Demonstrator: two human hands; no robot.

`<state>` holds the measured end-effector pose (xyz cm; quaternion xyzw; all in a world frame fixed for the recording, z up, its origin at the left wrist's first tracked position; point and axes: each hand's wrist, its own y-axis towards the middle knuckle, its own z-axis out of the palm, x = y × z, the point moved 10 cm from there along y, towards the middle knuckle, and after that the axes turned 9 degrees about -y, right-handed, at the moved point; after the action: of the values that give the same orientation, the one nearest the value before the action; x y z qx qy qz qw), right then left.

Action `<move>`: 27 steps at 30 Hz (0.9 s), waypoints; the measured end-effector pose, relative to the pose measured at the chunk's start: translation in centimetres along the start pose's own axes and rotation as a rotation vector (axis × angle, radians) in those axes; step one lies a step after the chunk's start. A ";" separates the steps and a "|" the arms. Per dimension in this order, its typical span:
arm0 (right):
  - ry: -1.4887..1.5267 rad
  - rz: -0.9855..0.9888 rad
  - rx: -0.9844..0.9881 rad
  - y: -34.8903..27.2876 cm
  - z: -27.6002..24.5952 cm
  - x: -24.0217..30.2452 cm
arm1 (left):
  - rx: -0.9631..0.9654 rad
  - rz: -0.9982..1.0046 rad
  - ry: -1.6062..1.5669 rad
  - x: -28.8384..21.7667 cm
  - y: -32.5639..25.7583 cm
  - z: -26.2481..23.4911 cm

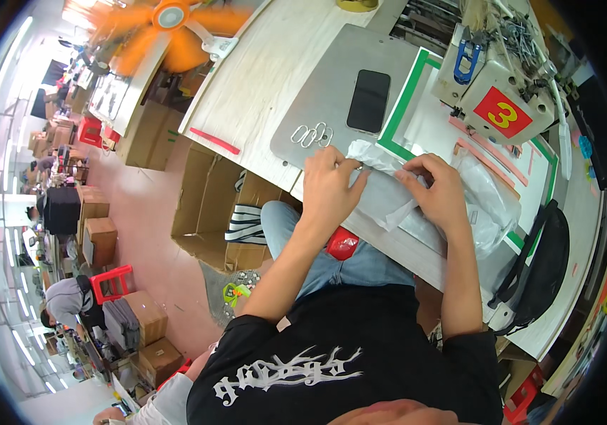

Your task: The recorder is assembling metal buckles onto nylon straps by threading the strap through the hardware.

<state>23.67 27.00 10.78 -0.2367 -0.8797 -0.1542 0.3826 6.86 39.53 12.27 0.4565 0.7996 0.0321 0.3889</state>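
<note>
My left hand (330,185) is at the near edge of the machine table, its thumb and forefinger closed in a pinch. A small glint shows at those fingertips, too small to name. Right of it, my right hand (436,190) has its thumb and fingers bent together on crumpled translucent plastic (397,212). More crumpled white plastic (372,152) lies between the hands, just beyond the fingertips. Several oval metal rings (312,134) rest on the grey metal plate (324,88) beyond my left hand. Behind them lies a black phone (369,100).
A sewing machine (491,88) stands at the far right over a white board with green edging (397,106). Clear plastic bags (484,202) and a black pouch (547,265) lie at right. An open cardboard box (201,195) holds striped fabric at left; an orange fan (169,18) spins beyond.
</note>
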 end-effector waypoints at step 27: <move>0.006 0.004 -0.027 -0.3 -0.3 0.1 | -0.114 -0.200 -0.294 2.9 0.2 -6.8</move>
<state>23.63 26.63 11.08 -0.2431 -0.8759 -0.1661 0.3823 1.77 43.88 15.40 0.3516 0.7725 -0.0284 0.5280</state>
